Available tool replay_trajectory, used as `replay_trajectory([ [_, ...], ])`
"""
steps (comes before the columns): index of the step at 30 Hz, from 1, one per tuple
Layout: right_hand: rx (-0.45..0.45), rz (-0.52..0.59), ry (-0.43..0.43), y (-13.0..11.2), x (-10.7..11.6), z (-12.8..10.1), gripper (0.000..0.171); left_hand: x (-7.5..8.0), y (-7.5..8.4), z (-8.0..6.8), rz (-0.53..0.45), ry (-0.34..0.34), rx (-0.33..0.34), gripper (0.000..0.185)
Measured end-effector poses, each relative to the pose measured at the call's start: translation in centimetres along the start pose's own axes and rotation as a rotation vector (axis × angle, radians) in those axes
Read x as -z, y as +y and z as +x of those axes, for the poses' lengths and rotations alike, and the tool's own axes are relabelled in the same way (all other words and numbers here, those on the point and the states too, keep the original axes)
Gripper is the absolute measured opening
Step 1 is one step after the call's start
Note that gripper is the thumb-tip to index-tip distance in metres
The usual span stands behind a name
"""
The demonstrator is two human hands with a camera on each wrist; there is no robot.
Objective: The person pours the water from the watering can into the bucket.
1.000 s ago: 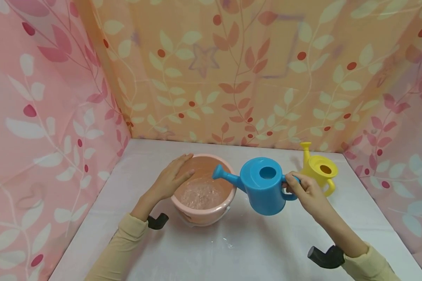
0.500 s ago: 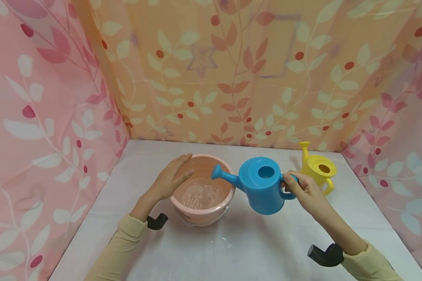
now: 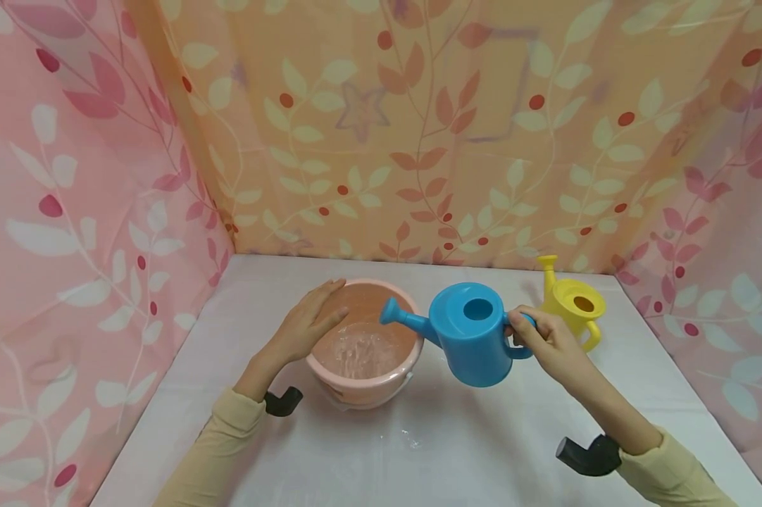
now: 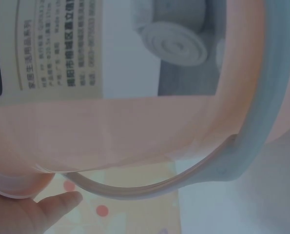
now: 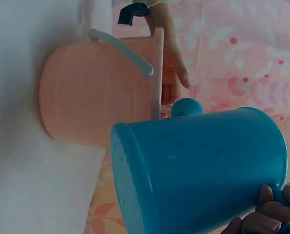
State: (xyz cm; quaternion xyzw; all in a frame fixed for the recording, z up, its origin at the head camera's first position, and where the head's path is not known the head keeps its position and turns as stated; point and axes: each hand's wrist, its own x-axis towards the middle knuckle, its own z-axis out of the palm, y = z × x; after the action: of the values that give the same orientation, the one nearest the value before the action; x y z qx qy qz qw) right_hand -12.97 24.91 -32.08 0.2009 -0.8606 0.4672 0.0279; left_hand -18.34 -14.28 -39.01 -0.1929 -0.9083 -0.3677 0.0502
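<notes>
My right hand [image 3: 548, 338] grips the handle of a blue plastic watering can [image 3: 479, 355], held up off the table. Its spout tilts slightly down and reaches over the right rim of a pink bucket [image 3: 365, 393]. Rippling water [image 3: 362, 352] shows inside the bucket. At the bucket's left rim lies my left hand [image 3: 305, 324], fingers extended and thumb apart. The left wrist view shows the bucket's side with a printed label [image 4: 125, 48] and a pale carrying handle [image 4: 135, 192] hanging down. Drops cling to the base of the can [image 5: 127, 185] in the right wrist view.
A smaller yellow watering can [image 3: 576, 303] stands at the back right, behind my right hand. Some spilled water [image 3: 410, 440] glistens on the white tabletop [image 3: 457, 458] in front of the bucket. Floral curtains [image 3: 355, 141] enclose the back and both sides.
The ripples in the bucket have changed shape. Both hands and the blue watering can hold nearly the same place, while the whole view has shifted very slightly.
</notes>
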Motion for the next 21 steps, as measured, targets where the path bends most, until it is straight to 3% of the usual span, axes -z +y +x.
replay_trajectory([
  [21,-0.001,-0.045,-0.023,-0.36,0.44,0.47,0.025,0.08,0.09,-0.02,-0.005,-0.002,0.011,0.059],
])
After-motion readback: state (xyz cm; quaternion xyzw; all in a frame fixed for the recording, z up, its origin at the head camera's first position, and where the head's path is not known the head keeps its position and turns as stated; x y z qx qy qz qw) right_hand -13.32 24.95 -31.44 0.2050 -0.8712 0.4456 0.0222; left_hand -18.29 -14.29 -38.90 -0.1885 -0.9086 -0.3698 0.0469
